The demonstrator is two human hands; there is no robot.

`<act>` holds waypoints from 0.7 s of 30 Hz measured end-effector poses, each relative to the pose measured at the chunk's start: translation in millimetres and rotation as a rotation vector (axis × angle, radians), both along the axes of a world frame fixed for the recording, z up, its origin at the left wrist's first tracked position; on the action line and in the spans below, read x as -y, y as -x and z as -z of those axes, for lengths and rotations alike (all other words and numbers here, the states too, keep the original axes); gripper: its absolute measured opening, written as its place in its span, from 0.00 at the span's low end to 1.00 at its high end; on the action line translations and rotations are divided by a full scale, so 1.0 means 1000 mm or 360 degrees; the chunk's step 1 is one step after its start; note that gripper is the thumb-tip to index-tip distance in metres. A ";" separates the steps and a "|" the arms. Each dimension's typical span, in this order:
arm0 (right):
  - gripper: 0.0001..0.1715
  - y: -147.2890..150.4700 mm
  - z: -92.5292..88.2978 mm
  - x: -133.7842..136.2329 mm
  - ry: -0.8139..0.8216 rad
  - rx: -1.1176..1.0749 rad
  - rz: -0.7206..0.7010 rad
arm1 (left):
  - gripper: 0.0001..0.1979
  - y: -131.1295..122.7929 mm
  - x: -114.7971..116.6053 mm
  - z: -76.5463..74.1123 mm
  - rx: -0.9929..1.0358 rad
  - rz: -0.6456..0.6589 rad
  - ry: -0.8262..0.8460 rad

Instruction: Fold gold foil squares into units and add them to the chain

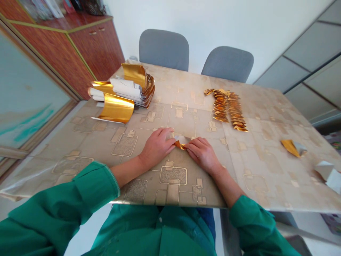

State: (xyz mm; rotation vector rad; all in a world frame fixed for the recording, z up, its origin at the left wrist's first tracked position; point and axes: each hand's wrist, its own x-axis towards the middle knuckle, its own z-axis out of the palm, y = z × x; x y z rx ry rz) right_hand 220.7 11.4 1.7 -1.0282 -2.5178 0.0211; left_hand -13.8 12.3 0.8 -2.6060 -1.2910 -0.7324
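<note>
A small sheet of gold foil paper [181,142], white on its back, lies on the patterned table [128,142] between both hands. My left hand [157,146] presses down on its left part with the fingers curled together. My right hand [203,153] pinches and presses its right part. Most of the sheet is hidden under the fingers.
A stack of curled gold and white sheets [125,93] sits at the far left. A row of several folded gold pieces [229,108] lies far right of centre. A loose folded gold piece [293,147] and white paper [329,172] rest at the right edge. Two grey chairs [163,48] stand behind.
</note>
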 end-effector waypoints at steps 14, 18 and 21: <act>0.11 0.001 0.000 0.001 -0.0105 0.0007 0.0012 | 0.10 0.001 -0.006 0.009 -0.0227 0.0247 -0.0026; 0.11 0.002 0.000 0.002 -0.0059 0.0027 0.0031 | 0.11 0.000 -0.006 0.013 -0.0244 0.0256 -0.0025; 0.10 0.001 0.001 0.001 -0.0027 -0.0021 0.0025 | 0.13 -0.002 -0.006 0.014 -0.0184 0.0196 -0.0002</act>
